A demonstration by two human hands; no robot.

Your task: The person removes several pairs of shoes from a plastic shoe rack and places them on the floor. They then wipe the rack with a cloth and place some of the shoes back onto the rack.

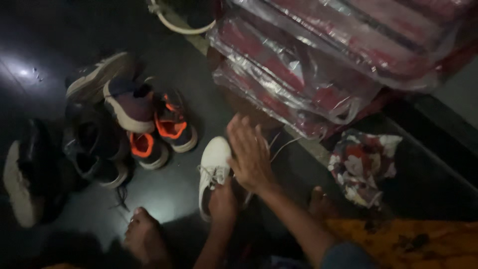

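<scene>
The left hand [222,202] closes its grip on the laces of a white sneaker [213,172] lying on the dark floor [169,194], the right hand [250,152] hovering open-fingered just above it, while clear-wrapped red packages [308,69] stack beyond and a pile of dark shoes [124,124] sits off to the left.

Glossy dark floor [164,194]; crinkled shiny plastic wrap [298,65] over red bundles; matt white shoe [213,159]; soft printed cloth [363,167].
</scene>
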